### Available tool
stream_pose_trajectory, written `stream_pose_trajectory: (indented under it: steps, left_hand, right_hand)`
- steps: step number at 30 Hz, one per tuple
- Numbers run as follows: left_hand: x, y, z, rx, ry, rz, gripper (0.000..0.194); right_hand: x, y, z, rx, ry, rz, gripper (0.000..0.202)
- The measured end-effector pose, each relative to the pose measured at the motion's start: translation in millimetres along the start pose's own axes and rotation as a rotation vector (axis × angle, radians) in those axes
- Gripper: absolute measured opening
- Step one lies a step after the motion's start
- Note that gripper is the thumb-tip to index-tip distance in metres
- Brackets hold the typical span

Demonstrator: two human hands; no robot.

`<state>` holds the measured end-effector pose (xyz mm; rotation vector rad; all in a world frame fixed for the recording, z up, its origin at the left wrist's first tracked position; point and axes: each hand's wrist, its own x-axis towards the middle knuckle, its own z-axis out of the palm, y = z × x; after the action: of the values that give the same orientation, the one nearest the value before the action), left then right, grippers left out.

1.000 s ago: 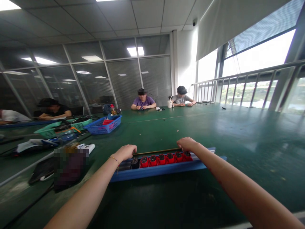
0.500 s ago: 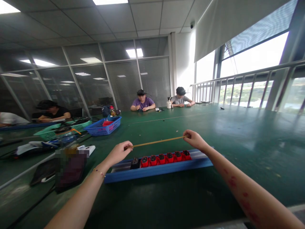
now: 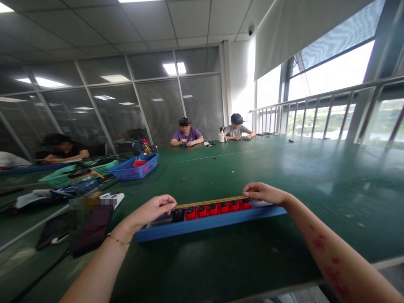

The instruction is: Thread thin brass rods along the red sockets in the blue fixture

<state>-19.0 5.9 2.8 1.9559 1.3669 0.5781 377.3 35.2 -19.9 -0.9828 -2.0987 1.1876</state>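
Note:
A thin yellowish strip point(image 3: 211, 200) stretches between my two hands, along the far side of a long blue tray point(image 3: 208, 224). My left hand point(image 3: 158, 206) pinches its left end over the tray's left part. At the strip's right end, my right hand point(image 3: 260, 192) has its fingers closed on it, close to the tray's right part. Several red holders point(image 3: 212, 209) with black tops stand in a row inside the tray, and a black one point(image 3: 178, 215) stands at the left of the row.
Left of the tray are a dark flat device point(image 3: 94, 227), a blue basket point(image 3: 134, 168) and a green basket point(image 3: 59, 177) with cables. A white bottle point(image 3: 221, 136) stands far back. Two people sit across the table, another at the far left.
Both hands have lowered the strip from above the tray to its far edge, close to the red holders. The camera view has shifted slightly.

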Motion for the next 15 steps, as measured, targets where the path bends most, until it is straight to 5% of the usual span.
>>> stream_pose_trajectory:
  steps: [15]
  left_hand:
    - [5.6,-10.5,4.1,-0.034,-0.059,-0.037,0.039]
  right_hand:
    - [2.0,3.5,0.1,-0.36,0.095,0.064,0.044]
